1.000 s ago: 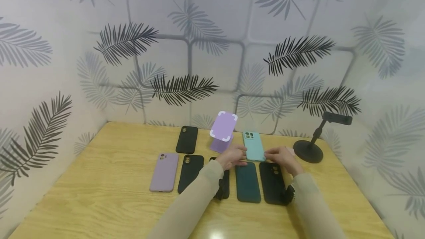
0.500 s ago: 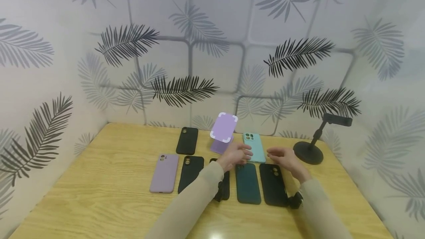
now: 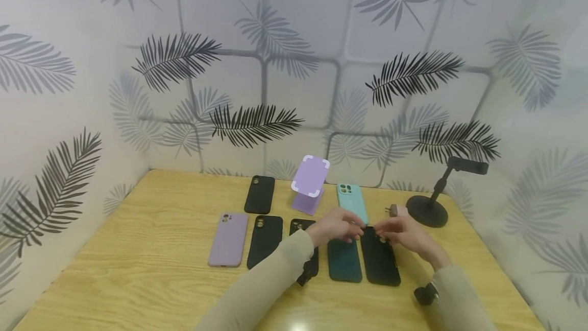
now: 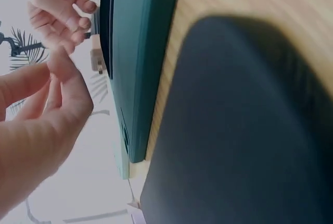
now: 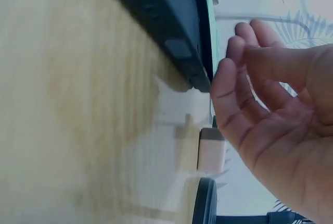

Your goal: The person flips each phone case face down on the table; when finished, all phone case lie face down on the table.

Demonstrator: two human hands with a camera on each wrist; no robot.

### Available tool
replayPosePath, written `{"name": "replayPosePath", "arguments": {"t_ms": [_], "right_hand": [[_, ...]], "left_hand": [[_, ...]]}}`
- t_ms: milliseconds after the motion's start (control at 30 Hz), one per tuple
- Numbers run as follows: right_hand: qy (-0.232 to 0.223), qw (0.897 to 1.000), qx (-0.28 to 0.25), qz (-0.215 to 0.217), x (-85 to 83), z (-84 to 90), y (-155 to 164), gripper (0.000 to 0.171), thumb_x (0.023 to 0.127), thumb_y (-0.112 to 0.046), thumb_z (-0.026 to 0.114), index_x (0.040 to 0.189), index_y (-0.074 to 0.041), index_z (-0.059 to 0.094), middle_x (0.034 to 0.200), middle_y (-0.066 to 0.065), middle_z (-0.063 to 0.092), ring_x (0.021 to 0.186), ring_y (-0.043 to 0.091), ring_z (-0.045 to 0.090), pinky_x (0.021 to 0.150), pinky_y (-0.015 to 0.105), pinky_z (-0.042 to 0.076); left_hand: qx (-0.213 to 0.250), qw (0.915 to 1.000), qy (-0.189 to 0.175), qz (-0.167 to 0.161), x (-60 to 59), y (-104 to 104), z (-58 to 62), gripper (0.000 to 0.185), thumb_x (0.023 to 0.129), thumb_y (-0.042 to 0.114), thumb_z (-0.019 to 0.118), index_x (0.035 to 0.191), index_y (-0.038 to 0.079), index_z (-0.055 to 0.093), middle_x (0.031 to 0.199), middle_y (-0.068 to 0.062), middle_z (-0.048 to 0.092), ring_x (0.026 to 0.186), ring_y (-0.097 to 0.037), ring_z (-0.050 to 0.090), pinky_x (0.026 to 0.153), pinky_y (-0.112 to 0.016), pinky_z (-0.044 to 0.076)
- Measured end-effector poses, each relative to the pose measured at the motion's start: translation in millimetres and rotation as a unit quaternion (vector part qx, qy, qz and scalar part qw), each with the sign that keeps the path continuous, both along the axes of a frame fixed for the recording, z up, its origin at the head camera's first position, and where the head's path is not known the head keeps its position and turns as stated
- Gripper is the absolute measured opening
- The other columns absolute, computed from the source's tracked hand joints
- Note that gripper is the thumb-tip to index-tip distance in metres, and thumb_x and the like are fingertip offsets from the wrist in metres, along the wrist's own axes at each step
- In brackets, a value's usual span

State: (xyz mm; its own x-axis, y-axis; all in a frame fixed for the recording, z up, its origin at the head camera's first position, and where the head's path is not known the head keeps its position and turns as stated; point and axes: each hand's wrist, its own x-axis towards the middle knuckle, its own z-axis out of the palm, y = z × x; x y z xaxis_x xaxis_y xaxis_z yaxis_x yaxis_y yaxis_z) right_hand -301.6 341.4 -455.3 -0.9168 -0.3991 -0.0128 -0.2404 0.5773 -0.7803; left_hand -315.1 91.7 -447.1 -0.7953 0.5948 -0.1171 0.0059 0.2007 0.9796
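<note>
My left hand hovers over the upper end of a dark teal phone case, its fingers loosely bent with nothing in them. The left wrist view shows this teal case beyond a blurred black case. My right hand is at the top end of the rightmost black phone case. In the right wrist view a fingertip lies right at that case's corner, and the curled fingers hold nothing. Just behind both hands lies a turquoise phone case.
A purple phone stand stands at the back, and a black stand at the right. Beside that is a small plug adapter. Farther left lie a lilac case and several black cases. A patterned wall closes off the back.
Both hands have left the turquoise case's lower end. They have drawn nearer to me, the left over the teal case, the right to the rightmost black case. The plug adapter now shows.
</note>
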Motion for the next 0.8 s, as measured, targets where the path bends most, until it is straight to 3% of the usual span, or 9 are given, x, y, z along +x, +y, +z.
{"name": "replayPosePath", "arguments": {"t_ms": [233,333,567,700,800], "right_hand": [[0.013,0.999,0.029,0.012,17.3,-2.5,9.1,0.029,0.088,0.005,0.062,0.116,0.003,0.068,0.114,0.019,0.070,0.105,0.027,0.064,0.081,0.019,0.053],[0.031,0.998,0.046,0.010,22.0,-3.9,11.1,0.030,0.086,0.003,0.067,0.115,0.001,0.069,0.117,0.018,0.069,0.103,0.029,0.063,0.081,0.020,0.052],[0.026,0.998,0.055,0.005,22.8,-6.7,13.1,0.028,0.085,-0.001,0.070,0.113,0.000,0.070,0.119,0.018,0.068,0.103,0.027,0.063,0.081,0.020,0.051],[0.021,0.999,0.049,0.003,22.4,-7.3,13.6,0.027,0.085,-0.001,0.070,0.112,0.000,0.070,0.118,0.019,0.068,0.104,0.029,0.063,0.081,0.021,0.051],[0.021,0.999,0.048,0.003,22.6,-7.4,13.7,0.027,0.085,0.001,0.070,0.112,0.001,0.069,0.117,0.020,0.068,0.105,0.031,0.063,0.082,0.023,0.052]], "left_hand": [[-0.028,0.9991,-0.010,-0.029,9.7,6.0,-0.9,0.031,0.091,-0.007,0.059,0.121,-0.008,0.063,0.107,-0.017,0.071,0.088,-0.020,0.069,0.066,-0.024,0.057],[-0.048,0.9982,0.010,-0.034,11.6,7.5,-0.8,0.030,0.090,-0.007,0.059,0.120,-0.009,0.063,0.106,-0.019,0.071,0.085,-0.020,0.069,0.063,-0.023,0.056],[-0.086,0.9944,0.049,-0.037,13.6,11.8,-3.1,0.032,0.088,-0.009,0.055,0.118,-0.011,0.063,0.091,-0.019,0.073,0.074,-0.018,0.069,0.058,-0.023,0.055],[-0.078,0.9959,0.031,-0.032,15.1,13.6,-3.5,0.036,0.088,-0.010,0.054,0.124,-0.011,0.060,0.094,-0.020,0.073,0.081,-0.024,0.073,0.060,-0.026,0.057],[-0.056,0.9978,0.003,-0.035,15.9,14.5,-3.9,0.043,0.089,-0.011,0.055,0.131,-0.009,0.055,0.109,-0.022,0.069,0.088,-0.027,0.073,0.063,-0.028,0.058]]}}
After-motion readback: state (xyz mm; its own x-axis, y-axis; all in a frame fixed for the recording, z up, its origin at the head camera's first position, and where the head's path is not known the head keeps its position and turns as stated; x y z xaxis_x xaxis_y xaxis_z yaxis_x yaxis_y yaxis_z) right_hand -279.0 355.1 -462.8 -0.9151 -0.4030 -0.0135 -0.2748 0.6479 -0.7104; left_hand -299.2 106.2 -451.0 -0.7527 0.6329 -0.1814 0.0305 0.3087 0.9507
